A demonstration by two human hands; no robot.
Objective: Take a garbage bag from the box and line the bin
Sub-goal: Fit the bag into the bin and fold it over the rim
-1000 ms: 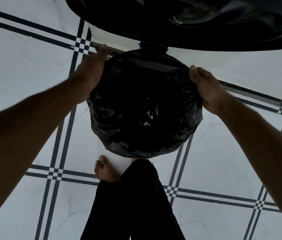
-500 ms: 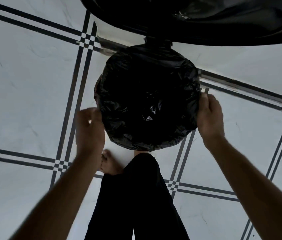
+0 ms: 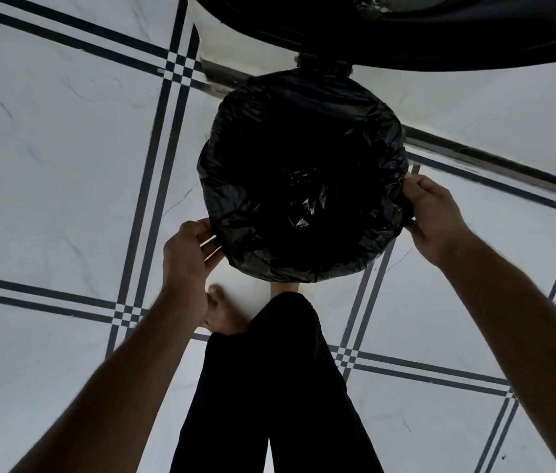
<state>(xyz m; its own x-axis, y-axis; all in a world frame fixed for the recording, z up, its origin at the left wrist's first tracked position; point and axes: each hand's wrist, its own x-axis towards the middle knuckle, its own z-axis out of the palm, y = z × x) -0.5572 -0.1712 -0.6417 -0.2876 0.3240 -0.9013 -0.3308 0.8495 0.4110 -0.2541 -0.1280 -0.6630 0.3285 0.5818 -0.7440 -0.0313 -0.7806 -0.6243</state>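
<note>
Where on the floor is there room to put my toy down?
Bare white striped floor tile left of the black bag-lined round bin, and tile right of the legs. Crowded near the bin: both hands, a bare foot, dark trouser legs.

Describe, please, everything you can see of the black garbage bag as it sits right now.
The garbage bag is thin, glossy black plastic, heavily crinkled. It hangs open in the bin, its mouth folded outward over the round rim so the bin itself is hidden. The left hand holds its lower left edge and the right hand its right edge. The raised lid stands behind.
</note>
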